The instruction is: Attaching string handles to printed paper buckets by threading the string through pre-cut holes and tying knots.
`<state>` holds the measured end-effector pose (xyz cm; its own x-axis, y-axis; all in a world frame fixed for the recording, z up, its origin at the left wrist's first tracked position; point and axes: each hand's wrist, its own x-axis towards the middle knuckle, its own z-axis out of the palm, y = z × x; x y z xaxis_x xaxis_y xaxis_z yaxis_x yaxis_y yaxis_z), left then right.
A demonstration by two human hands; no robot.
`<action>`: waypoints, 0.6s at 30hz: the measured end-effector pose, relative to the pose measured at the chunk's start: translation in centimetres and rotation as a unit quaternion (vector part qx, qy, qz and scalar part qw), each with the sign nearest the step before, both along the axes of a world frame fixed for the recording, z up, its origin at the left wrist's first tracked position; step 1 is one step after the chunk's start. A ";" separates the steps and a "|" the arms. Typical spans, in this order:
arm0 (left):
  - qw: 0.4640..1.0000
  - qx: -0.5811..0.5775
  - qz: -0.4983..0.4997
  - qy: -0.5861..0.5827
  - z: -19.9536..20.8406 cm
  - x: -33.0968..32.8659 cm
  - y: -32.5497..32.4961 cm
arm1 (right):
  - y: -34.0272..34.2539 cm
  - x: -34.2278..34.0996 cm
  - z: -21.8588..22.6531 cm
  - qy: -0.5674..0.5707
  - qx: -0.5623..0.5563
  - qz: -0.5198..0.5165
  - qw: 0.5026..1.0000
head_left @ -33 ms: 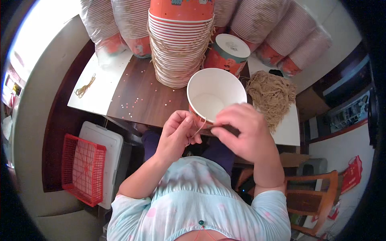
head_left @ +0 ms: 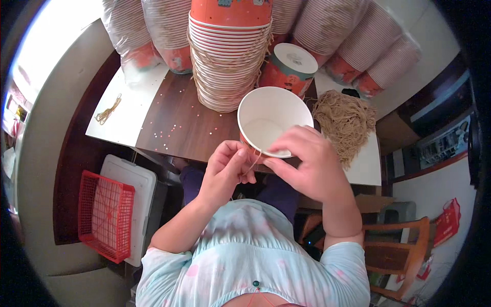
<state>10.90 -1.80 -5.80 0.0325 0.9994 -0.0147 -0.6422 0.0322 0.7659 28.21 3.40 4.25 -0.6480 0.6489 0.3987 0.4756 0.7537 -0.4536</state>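
Observation:
A large paper bucket [head_left: 275, 110], white inside and orange outside, stands tilted toward me at the table's near edge. A thin tan cord [head_left: 254, 162] hangs at its near rim. My left hand [head_left: 226, 166] is closed beside the rim, pinching that cord between thumb and fingers. My right hand [head_left: 306, 166] straddles the near rim: its fingers reach over to the inside and its thumb lies outside, close to the cord. Whether the right fingertips also touch cord is hidden.
Behind stands a tall stack of nested buckets [head_left: 225, 66] with cords. A lidded orange bucket [head_left: 290, 66] sits beside it. To the right lies a heap of tan cords [head_left: 345, 120]; at left, a small cord bundle [head_left: 108, 110]. Plastic-wrapped bucket stacks [head_left: 353, 30] line the back.
My right hand has shifted slightly; its fingers now reach over the rim and its thumb is nearer the cord. The left hand and bucket stay nearly in place.

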 end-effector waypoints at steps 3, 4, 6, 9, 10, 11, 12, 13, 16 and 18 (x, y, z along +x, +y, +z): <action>0.995 0.016 0.025 0.090 0.5 0.3 -0.2 | 0.4 -2.1 -1.5 -0.026 0.015 0.016 0.999; 0.996 0.017 0.023 0.090 0.4 0.4 -0.2 | 0.5 -2.6 -2.7 -0.018 0.010 0.023 1.000; 0.992 0.035 0.033 0.117 0.2 0.1 -0.3 | 0.4 -3.0 -4.1 -0.002 0.010 0.004 1.000; 0.991 0.048 0.009 0.123 -0.1 -0.2 -0.6 | -0.2 -3.0 -4.8 0.055 -0.028 -0.030 0.998; 0.991 0.064 0.030 0.116 0.5 0.4 -0.9 | -0.5 -2.9 -5.0 0.096 -0.064 -0.047 0.992; 0.990 0.080 0.050 0.108 1.0 1.0 -1.2 | -0.8 -2.8 -5.4 0.095 -0.065 -0.047 0.992; 0.978 0.104 0.064 0.167 0.5 1.0 -1.2 | -1.0 -2.5 -5.7 0.113 -0.045 -0.063 0.991; 0.978 0.103 0.064 0.167 0.5 0.9 -1.3 | -1.3 -2.3 -6.0 0.130 -0.025 -0.080 0.988; 0.940 0.099 0.116 0.304 0.4 0.8 -1.6 | -2.2 -1.3 -6.6 0.148 0.041 -0.079 0.985; 0.912 0.143 0.134 0.360 -0.3 1.0 -1.5 | -2.8 -0.9 -6.4 0.122 0.079 -0.068 0.987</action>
